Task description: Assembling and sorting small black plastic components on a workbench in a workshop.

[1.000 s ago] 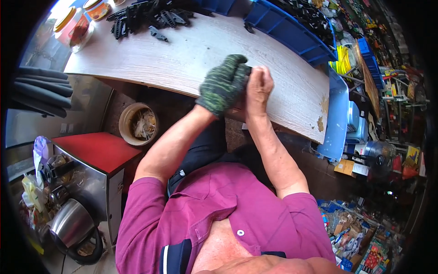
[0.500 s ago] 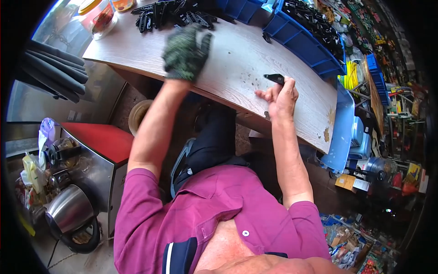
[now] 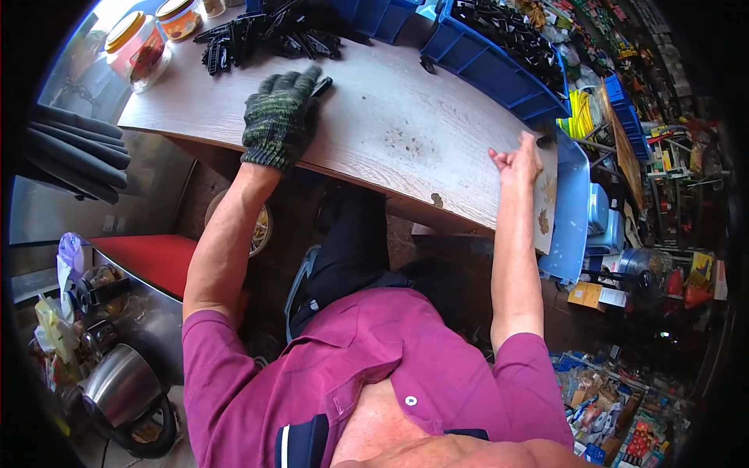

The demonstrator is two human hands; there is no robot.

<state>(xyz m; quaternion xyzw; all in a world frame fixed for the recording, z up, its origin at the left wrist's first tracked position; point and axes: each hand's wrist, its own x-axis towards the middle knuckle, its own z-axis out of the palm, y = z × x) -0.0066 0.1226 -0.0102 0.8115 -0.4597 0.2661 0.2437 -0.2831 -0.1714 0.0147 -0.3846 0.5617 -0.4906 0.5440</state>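
Observation:
My left hand (image 3: 279,117), in a dark green knitted glove, is over the left part of the table, fingers bent. A small black plastic part (image 3: 322,86) sticks out beside its fingertips, the rest covered by the glove. Just beyond lies a pile of black plastic parts (image 3: 261,35). My bare right hand (image 3: 518,162) is at the table's right end, thumb and fingers apart. Another dark piece (image 3: 544,142) shows just past its fingertips, by the rim of a light blue bin (image 3: 572,207); it looks apart from the fingers.
A blue crate (image 3: 499,66) full of black parts stands along the table's (image 3: 374,101) far right edge. Lidded jars (image 3: 136,51) stand at the far left. A metal kettle (image 3: 121,382) and a red-topped cabinet (image 3: 148,253) are at lower left. Crowded goods fill the right side.
My right hand has swung right from mid-table to the bin side, and its black part is out of its grip. My left hand has come nearer and left, a black part now showing at its fingers.

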